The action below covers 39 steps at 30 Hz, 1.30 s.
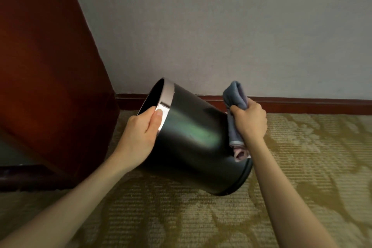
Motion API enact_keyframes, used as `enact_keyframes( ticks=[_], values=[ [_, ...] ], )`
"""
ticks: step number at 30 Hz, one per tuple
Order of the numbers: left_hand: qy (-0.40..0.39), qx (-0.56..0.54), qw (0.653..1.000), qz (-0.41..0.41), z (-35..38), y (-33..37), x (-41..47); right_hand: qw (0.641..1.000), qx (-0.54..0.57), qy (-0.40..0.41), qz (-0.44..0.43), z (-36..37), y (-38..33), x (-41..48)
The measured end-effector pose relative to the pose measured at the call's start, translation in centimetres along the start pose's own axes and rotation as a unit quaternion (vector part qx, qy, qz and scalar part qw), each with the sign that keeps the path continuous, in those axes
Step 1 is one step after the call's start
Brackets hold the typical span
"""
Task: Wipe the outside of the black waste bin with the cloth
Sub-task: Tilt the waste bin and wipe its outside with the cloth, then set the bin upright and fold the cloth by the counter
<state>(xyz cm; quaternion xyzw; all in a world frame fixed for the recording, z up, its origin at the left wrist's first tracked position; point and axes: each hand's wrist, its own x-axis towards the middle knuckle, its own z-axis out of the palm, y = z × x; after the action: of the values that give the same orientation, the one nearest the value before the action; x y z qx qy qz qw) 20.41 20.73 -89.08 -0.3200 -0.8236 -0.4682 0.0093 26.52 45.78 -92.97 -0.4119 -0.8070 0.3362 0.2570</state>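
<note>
The black waste bin is held off the carpet, tipped on its side with its silver-rimmed mouth facing up and left and its base low on the right. My left hand grips the silver rim, thumb on the band. My right hand is closed around a folded grey-blue cloth with a pink inner layer. The cloth hangs against the bin's base end, touching its edge. Part of the cloth is hidden inside my fist.
A tall reddish-brown wooden furniture panel stands close on the left. A plain grey wall with a dark red skirting board runs behind the bin. Patterned yellow-beige carpet covers the floor below and to the right.
</note>
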Motion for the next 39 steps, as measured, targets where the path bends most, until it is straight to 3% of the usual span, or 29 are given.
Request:
enact_keyframes(
  ticks=[9, 18, 22, 27, 31, 35, 39],
  values=[
    [0.023, 0.012, 1.000, -0.002, 0.7, 0.4, 1.3, 0.985, 0.076, 0.157, 0.001, 0.2, 0.2, -6.6],
    [0.006, 0.032, 0.998, 0.061, 0.9, 1.5, 0.1, 0.961, 0.187, 0.167, 0.116, 0.4, -0.7, -8.7],
    [0.000, 0.046, 0.993, 0.109, 1.0, 2.6, 1.2, 0.947, 0.257, 0.141, 0.134, 0.6, -1.7, -8.2],
    [-0.059, 0.135, 0.969, 0.196, 0.3, 4.1, 3.7, 0.904, 0.380, 0.102, 0.170, 2.6, -3.7, -7.1],
    [-0.081, 0.231, 0.949, 0.199, 0.2, 3.6, 5.8, 0.875, 0.438, 0.011, 0.205, 5.0, -4.7, -5.6],
    [-0.142, 0.290, 0.935, 0.146, 1.0, 2.4, 5.3, 0.852, 0.446, -0.086, 0.260, 6.7, -3.4, -4.7],
    [-0.182, 0.301, 0.920, 0.175, 3.4, 2.4, 4.0, 0.845, 0.450, -0.088, 0.274, 6.1, -0.7, -4.1]
  ],
)
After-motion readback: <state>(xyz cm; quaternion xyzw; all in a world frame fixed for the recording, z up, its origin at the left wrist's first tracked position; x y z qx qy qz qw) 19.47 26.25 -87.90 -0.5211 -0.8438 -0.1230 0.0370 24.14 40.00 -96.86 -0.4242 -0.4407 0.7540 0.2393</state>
